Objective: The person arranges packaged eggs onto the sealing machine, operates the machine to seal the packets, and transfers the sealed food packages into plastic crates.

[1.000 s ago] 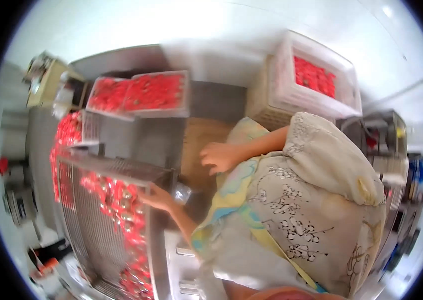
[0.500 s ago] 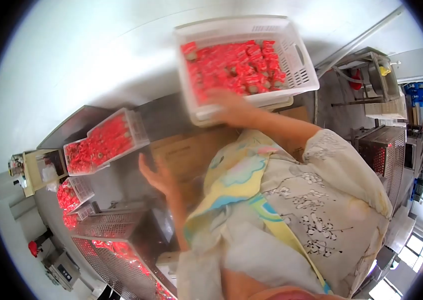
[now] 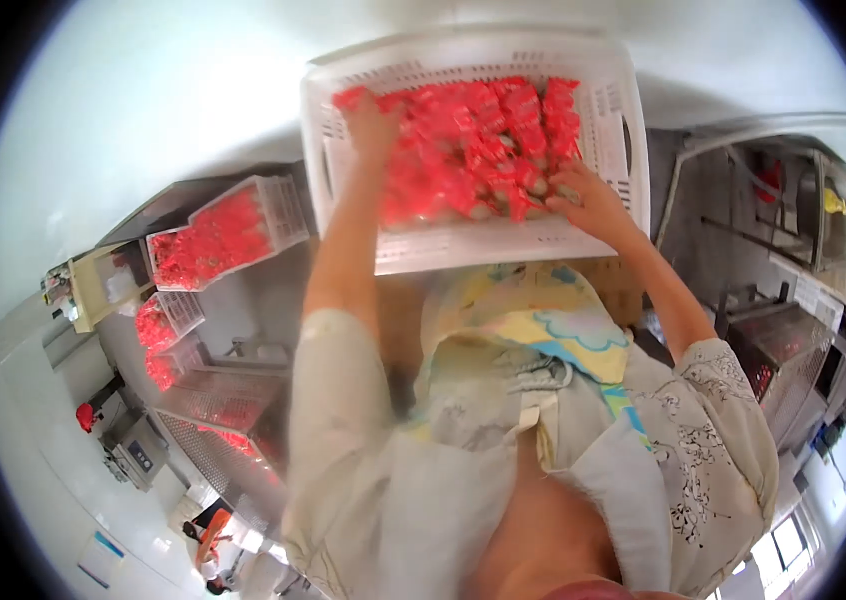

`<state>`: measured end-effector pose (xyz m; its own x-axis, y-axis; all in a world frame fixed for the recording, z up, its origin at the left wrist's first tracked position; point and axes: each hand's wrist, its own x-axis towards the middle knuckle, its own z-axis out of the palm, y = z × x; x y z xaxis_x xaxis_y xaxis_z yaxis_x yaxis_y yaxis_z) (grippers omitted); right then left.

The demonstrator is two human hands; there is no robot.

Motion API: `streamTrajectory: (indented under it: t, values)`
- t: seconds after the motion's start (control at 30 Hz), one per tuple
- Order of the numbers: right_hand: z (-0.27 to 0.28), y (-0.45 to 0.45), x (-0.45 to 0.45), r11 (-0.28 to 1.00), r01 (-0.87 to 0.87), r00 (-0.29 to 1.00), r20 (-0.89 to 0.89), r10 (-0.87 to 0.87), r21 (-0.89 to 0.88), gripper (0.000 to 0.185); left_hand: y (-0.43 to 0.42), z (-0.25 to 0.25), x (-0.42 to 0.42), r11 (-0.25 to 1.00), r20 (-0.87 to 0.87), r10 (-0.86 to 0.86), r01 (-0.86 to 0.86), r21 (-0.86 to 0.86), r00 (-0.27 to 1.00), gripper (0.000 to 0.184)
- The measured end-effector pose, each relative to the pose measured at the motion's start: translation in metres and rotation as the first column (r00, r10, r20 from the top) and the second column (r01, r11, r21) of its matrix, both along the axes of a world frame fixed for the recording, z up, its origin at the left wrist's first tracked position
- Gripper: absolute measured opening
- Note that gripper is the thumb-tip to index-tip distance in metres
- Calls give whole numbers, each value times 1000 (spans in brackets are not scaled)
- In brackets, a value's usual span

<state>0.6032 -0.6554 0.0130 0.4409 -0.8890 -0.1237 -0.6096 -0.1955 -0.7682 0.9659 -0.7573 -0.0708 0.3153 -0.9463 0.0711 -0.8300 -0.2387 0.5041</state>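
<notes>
A white plastic crate [image 3: 483, 250] with slotted walls stands in front of me, filled with shiny red packets [image 3: 488, 125] that lie in rough rows. My left hand [image 3: 371, 128] reaches over the near rim to the packets at the crate's left side; its fingers are smeared by motion and partly hidden. My right hand [image 3: 588, 203] is at the crate's near right corner, fingers apart and touching the packets there. I cannot see a packet lifted by either hand.
More crates of red packets [image 3: 213, 250] stand to the left, beside a perforated metal bin [image 3: 218, 400]. Cardboard [image 3: 403, 325] lies below the crate. A metal-framed stand [image 3: 793, 215] and a perforated metal cabinet [image 3: 778, 350] are at the right. Another person [image 3: 213, 545] is at the far lower left.
My left hand has gone from beside the crate into its left part. My right hand has moved from the packets at the left to the right corner. The view has shifted.
</notes>
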Motion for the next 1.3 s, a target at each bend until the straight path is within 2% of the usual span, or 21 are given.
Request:
streamTrajectory:
  t: [0.03,0.07,0.1,0.13,0.2,0.3,0.4,0.43,0.53,0.57,0.67,0.73,0.8,0.83,0.87,0.97,1.07,1.13,1.2,1.27,1.3]
  values:
    - [-10,-1,-9,996,-41,990,-139,31,-73,36,-7,3,-1,1000,-11,17,-17,4,1000,60]
    - [-9,0,-14,1000,4,965,-263,-8,-16,36,-13,-4,-8,979,-72,178,-184,-83,981,53]
    - [0,-5,-15,999,50,922,-385,-38,22,37,-12,13,-17,966,-91,245,-250,-58,965,47]
    - [5,-11,-15,994,96,863,-501,-60,46,38,-18,6,-15,920,-231,362,-387,-70,903,52]
    - [0,-16,-15,994,61,799,-601,7,92,37,-20,-4,-16,810,-575,397,-568,-146,715,47]
    - [-19,-21,-4,978,-8,647,-745,163,207,34,-30,-28,-12,724,-735,396,-679,-119,551,50]
    - [-49,-23,-8,943,-107,528,-786,322,314,23,-28,-37,-13,768,-632,401,-619,-163,663,44]
    - [-53,-23,-11,934,-141,486,-798,355,330,18,-18,-4,-23,858,-374,394,-481,-178,840,38]
    - [-67,-24,-14,913,-241,422,-812,403,328,16,0,10,-19,904,-451,206,-346,-252,868,28]
    - [-70,-23,-15,908,-272,413,-813,410,320,17,12,21,-23,921,-418,146,-278,-275,897,20]
    - [-64,-19,-15,944,-293,471,-837,281,152,13,38,42,-39,954,-390,-161,43,-295,906,16]
    - [-71,-20,-22,954,-301,556,-814,169,-8,13,54,73,-64,893,-195,-394,325,-311,898,15]
    - [-81,-21,-24,961,-254,627,-776,74,-113,15,67,54,-82,849,-226,-529,513,-128,818,19]
    - [-86,-22,-24,968,-208,652,-757,32,-138,15,72,46,-95,803,-279,-545,588,98,790,25]
    - [-91,-24,-23,974,-160,675,-737,-11,-161,15,75,36,-109,702,-334,-549,640,314,766,30]
    - [-101,-32,-15,989,-6,646,-756,-110,-150,21,85,5,-149,739,-214,-456,501,451,864,43]
    - [-105,-35,-5,985,102,641,-748,-171,-137,42,74,0,-160,701,-224,-514,556,447,828,51]
    - [-111,-34,4,968,241,683,-697,-218,-67,48,69,22,-171,634,-180,-556,554,539,812,40]
    - [-108,-35,11,955,297,714,-659,-236,-19,49,68,17,-181,646,-44,-614,533,546,788,38]
    - [-92,-33,11,960,279,741,-635,-218,-5,46,78,-26,-190,725,189,-647,518,454,739,46]
    - [-102,-35,4,971,238,767,-618,-172,25,43,82,-40,-195,729,242,-659,524,441,712,45]
